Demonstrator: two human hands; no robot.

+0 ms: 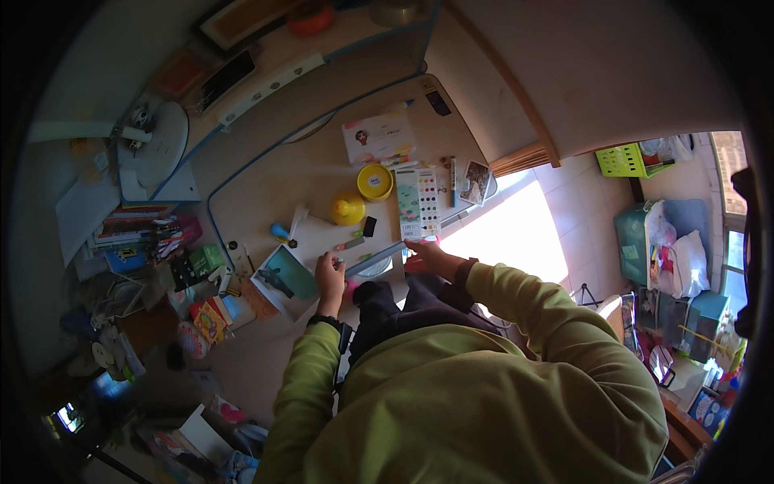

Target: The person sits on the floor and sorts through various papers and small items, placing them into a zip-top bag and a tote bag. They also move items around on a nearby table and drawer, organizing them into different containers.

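My left hand is at the desk's near edge with its fingers closed around something small, whose kind I cannot tell. Beside it on the left lies a teal picture in a light frame or box. My right hand is at the same edge, its fingertips touching the near end of a watercolour paint set or the desk's rim; which one is unclear. Beyond the hands are a marker, a small black block, a yellow rounded container and a round yellow tub.
A white printed sheet, a blue-and-white pen and a photo lie farther back on the desk. A blue-headed object is at the left. Books and boxes crowd the left side; a teal bin stands right.
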